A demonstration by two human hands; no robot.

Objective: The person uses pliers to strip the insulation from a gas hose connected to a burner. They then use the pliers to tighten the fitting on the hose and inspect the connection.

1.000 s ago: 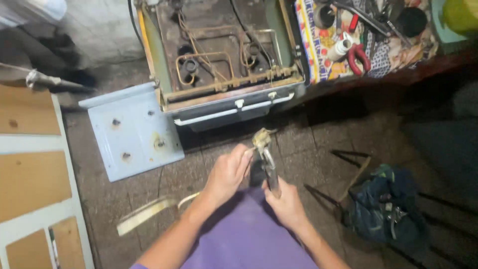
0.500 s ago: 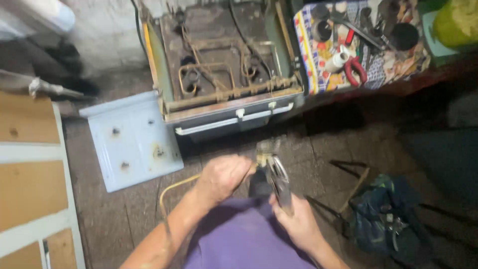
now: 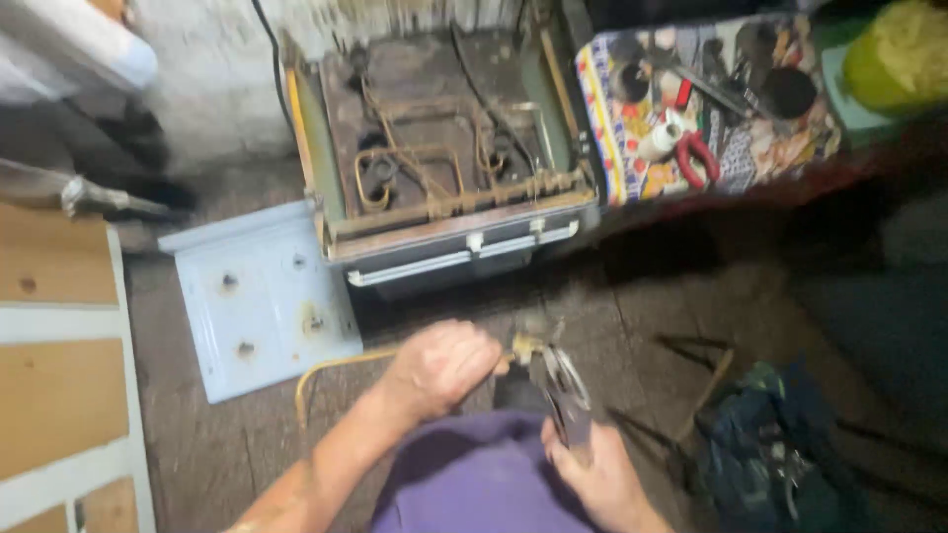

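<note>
My left hand is closed around a thin curved brass tube that runs out to the left over the floor. At the tube's right end sits a brass fitting. My right hand grips the handles of grey metal pliers, whose jaws point up at that fitting. Both hands are low in the view, above my purple-clad lap. The picture is blurred, so I cannot tell whether the jaws touch the fitting.
An opened old gas stove with bare tubing stands ahead. Its pale blue top panel lies to the left. A patterned table with red-handled pliers is at right. A dark tool bag lies on the floor.
My hands have moved right and lower in the view. The brass tube now shows stretched out to the left of my left hand. The pliers have tilted and point at the fitting.
</note>
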